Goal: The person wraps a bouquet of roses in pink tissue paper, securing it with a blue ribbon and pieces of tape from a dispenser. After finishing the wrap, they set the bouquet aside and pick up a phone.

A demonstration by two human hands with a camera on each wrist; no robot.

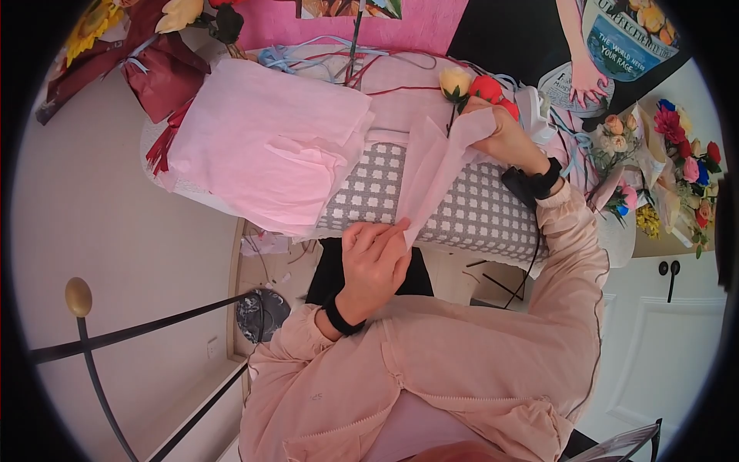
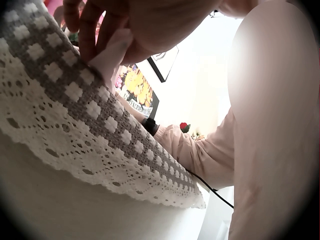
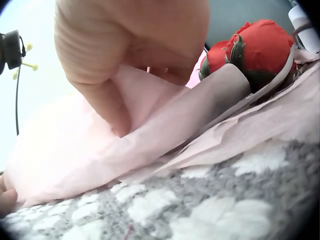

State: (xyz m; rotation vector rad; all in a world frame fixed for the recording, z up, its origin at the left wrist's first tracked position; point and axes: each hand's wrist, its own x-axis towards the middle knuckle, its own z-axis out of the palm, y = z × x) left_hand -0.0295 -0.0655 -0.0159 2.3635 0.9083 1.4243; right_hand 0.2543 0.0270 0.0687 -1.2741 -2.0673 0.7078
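Note:
A folded strip of pink tissue paper [image 1: 433,181] runs between the two hands, over the table's front part. My left hand [image 1: 373,266] pinches its narrow lower end near the table edge; the left wrist view shows that paper tip [image 2: 111,54] between thumb and fingers. At the upper end my right hand [image 1: 504,138] grips the paper, its thumb bent into the fold in the right wrist view. Just beyond the right hand lie red artificial roses [image 1: 483,86] and a cream-yellow rose [image 1: 455,82]. The right fingertips are partly hidden by paper.
A stack of pink tissue sheets [image 1: 262,138] covers the table's left side. Under the work lies a grey-and-white checked cloth [image 1: 369,185] with lace edging. Ribbons [image 1: 308,58] tangle at the back. Wrapped bouquets [image 1: 685,165] stand at right, and another person's hand [image 1: 588,83] rests at back right.

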